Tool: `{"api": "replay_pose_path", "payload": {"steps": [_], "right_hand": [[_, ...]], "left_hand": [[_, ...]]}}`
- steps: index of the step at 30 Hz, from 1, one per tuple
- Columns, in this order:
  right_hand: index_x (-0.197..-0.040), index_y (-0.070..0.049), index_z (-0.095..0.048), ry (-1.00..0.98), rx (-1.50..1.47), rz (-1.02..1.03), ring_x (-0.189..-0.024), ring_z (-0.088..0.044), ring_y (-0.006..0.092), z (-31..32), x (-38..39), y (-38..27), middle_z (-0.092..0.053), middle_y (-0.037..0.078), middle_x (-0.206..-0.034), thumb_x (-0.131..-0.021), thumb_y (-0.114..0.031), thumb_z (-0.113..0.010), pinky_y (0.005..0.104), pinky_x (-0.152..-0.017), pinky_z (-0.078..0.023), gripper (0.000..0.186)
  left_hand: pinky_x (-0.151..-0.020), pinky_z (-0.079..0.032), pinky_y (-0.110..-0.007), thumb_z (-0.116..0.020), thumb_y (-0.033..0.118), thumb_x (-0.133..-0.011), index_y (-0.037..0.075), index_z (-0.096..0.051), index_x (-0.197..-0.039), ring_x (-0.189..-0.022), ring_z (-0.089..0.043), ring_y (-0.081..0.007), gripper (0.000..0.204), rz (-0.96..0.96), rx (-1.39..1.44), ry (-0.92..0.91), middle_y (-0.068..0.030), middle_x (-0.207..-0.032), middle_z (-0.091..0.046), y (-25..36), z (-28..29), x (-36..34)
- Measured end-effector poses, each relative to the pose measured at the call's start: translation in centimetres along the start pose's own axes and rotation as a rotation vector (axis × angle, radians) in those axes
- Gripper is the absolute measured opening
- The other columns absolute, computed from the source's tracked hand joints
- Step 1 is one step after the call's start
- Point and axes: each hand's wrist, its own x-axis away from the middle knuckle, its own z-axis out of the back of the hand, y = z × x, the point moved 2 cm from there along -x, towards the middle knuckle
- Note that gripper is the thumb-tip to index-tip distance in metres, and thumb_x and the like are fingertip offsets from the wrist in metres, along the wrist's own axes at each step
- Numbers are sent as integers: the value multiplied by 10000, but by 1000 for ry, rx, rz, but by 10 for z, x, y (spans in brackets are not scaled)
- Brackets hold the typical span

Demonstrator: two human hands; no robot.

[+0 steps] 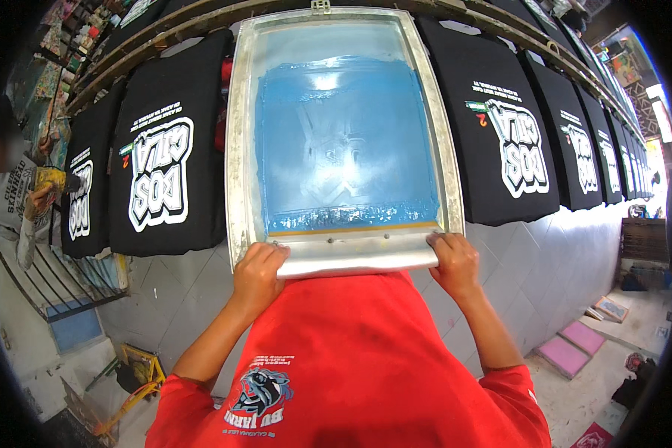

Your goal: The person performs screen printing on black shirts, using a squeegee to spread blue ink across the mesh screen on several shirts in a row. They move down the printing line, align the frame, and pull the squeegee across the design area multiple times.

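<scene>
A screen-printing frame (233,149) lies in front of me, tilted up away from my body. Its mesh is coated blue, with a faint letter design (340,153) in the middle and wet blue ink (351,215) along the near end. Across that near end sits a metal squeegee (351,257) with an orange blade edge. My left hand (260,270) is closed over the frame's near left corner; my right hand (455,261) is closed over the near right corner. Whether their fingers also touch the squeegee's ends, I cannot tell.
Black shirts with white prints stretch on boards to the left (160,149) and right (500,127), in a long row. At far left another person's hand (41,196) holds a yellow-and-black tool. Pink panels (571,347) lie on the floor at right; a yellow metal stand (138,388) is lower left.
</scene>
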Motion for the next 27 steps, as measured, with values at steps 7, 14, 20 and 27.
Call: {"api": "replay_pose_path", "payload": {"steps": [7, 14, 20, 27], "right_hand": [[-938, -99, -635, -87, -27, -59, -842, -610, 263, 8, -16, 0, -627, 50, -886, -583, -50, -730, 386, -700, -512, 371], [-908, -82, -647, -39, -9, -30, -824, -631, 238, 2, -11, -1, -651, 48, -886, -581, -39, -725, 353, -678, -525, 340], [-896, -57, -650, 30, 17, 28, -794, -635, 234, -20, -54, 18, -658, 66, -883, -590, -78, -733, 336, -677, -526, 318], [-899, -42, -655, 13, -41, 80, -803, -633, 264, -35, -149, 51, -658, 90, -888, -574, -91, -738, 352, -704, -527, 338]], "left_hand": [[-727, -518, -361, -693, -28, -605, 28, -658, -911, -843, -610, -275, 314, 10, -35, 33, -90, -885, -649, -2, 4, -19], [-750, -526, -362, -685, -41, -599, 19, -652, -915, -851, -618, -278, 323, -23, -17, 39, -98, -905, -655, -4, -2, -15], [-772, -532, -355, -694, -36, -577, 32, -656, -931, -857, -628, -266, 362, -53, -108, 73, -95, -916, -660, -28, -18, -43], [-732, -540, -331, -650, -85, -567, 20, -653, -950, -841, -618, -258, 398, -84, -165, 86, -92, -918, -649, -68, -14, -123]]}}
